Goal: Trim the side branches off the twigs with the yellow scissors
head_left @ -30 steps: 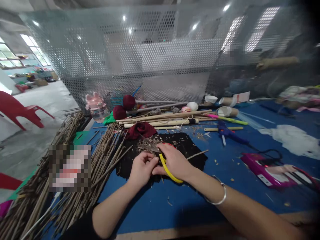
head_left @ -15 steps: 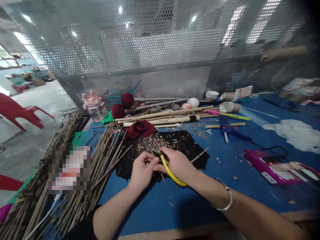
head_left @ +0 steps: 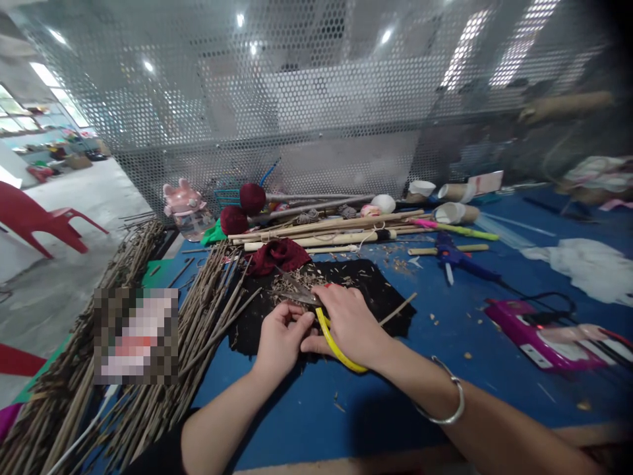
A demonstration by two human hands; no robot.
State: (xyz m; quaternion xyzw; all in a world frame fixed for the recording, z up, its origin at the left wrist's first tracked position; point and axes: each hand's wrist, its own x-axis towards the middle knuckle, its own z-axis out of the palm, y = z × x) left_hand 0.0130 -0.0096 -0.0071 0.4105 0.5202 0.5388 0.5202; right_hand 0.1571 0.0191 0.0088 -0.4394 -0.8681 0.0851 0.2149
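My right hand (head_left: 349, 330) grips a pair of scissors (head_left: 341, 356) with yellow handles. Their metal blades point up and left, spread apart over small cut twig bits (head_left: 301, 284) heaped on a black cloth (head_left: 366, 277). Beside the blades, my left hand (head_left: 283, 333) is closed in a pinch, thumb against fingers; what it pinches is hidden. The two hands are close together at the cloth's front edge. A thin stick (head_left: 399, 309) slants out to the right of my right hand.
Bundles of brown twigs (head_left: 198, 316) lie on the left. Behind the cloth are a dark red cloth (head_left: 277, 256) and pale sticks (head_left: 321, 239). A blue glue gun (head_left: 457, 258) and a magenta power strip (head_left: 527, 340) with cords lie on the blue table (head_left: 445, 369) at right.
The scissor blades have spread apart from nearly closed. My right hand's fingers have lifted and shifted slightly. My left hand stays in about the same place.
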